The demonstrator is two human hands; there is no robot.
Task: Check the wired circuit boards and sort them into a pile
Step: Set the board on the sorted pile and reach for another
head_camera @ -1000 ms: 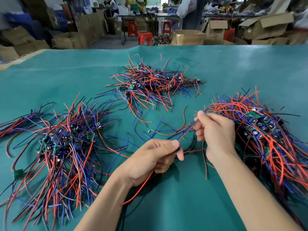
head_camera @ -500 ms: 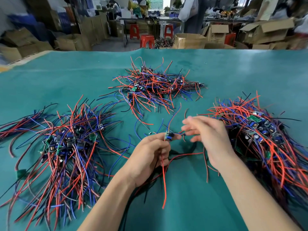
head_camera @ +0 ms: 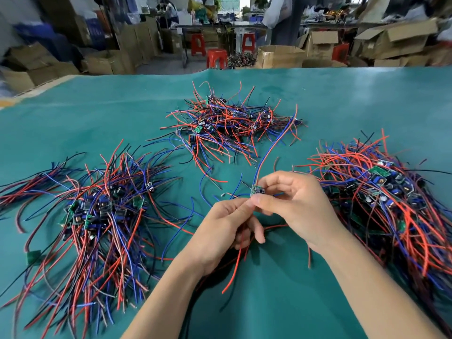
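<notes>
**A:** where's the board rn?

**B:** small circuit board is pinched between both hands, left hand and right hand, above the table's near middle. Its blue wire arcs up toward the far pile; red wire dangles below.

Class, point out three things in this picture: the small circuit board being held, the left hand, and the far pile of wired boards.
small circuit board [head_camera: 257,190], head view, its green face.
left hand [head_camera: 220,231], head view, back of hand.
far pile [head_camera: 234,121], head view, tangled middle.
</notes>
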